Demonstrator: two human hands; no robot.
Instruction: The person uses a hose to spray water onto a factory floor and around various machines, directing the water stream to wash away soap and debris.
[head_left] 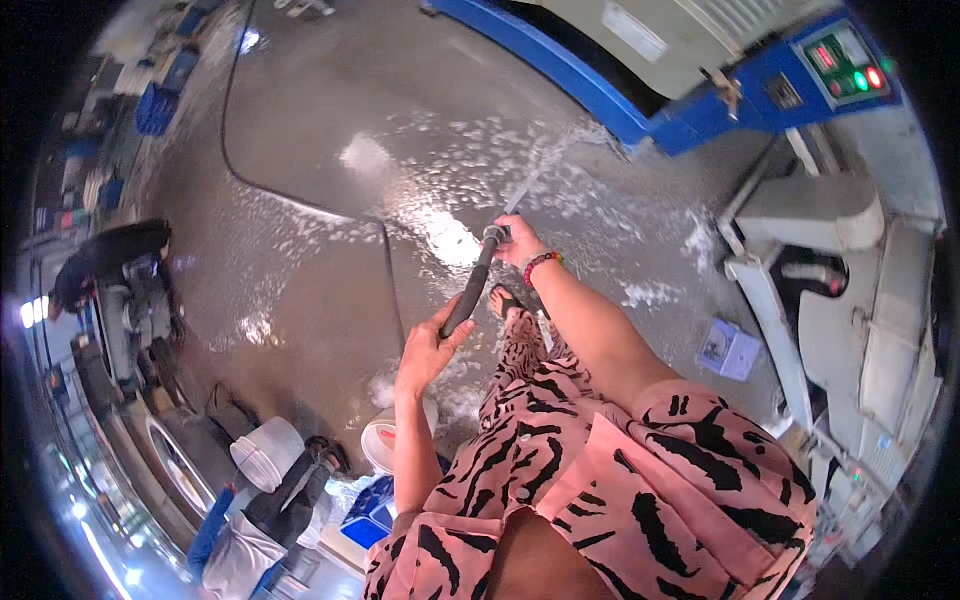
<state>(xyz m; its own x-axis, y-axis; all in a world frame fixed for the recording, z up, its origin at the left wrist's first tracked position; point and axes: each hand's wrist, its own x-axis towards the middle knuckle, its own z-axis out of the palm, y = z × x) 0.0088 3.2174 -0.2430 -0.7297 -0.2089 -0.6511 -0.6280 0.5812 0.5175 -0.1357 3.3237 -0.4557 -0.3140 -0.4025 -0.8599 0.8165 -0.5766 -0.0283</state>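
A person in a pink, black-striped outfit stands on a wet concrete floor (330,170) and holds a black hose (470,290) with both hands. The left hand (425,350) is wrapped around the hose lower down, fingers closed on it. The right hand (518,240) is clamped on the hose just behind the metal nozzle (492,235), with a beaded bracelet (541,261) at the wrist. The hose sits at the centre of the view, nozzle pointing toward 1 o'clock. A thin water jet (525,190) shoots from it toward the base of a blue machine (640,125) at 1 o'clock, where spray scatters on the floor.

The rest of the hose trails across the floor toward 11 o'clock in a long curve. The floor from 10 to 12 o'clock is broad and open, covered in foam patches and puddles. At 3 o'clock, pale grey machine housings (830,290) line the right edge, with a small blue-and-white box (728,348) on the floor just beside them. At 7 o'clock, white buckets (268,452) and a blue crate (365,515) stand close to the person's left side. At 9 o'clock another person in dark clothing (105,260) bends over equipment well apart from the hose.
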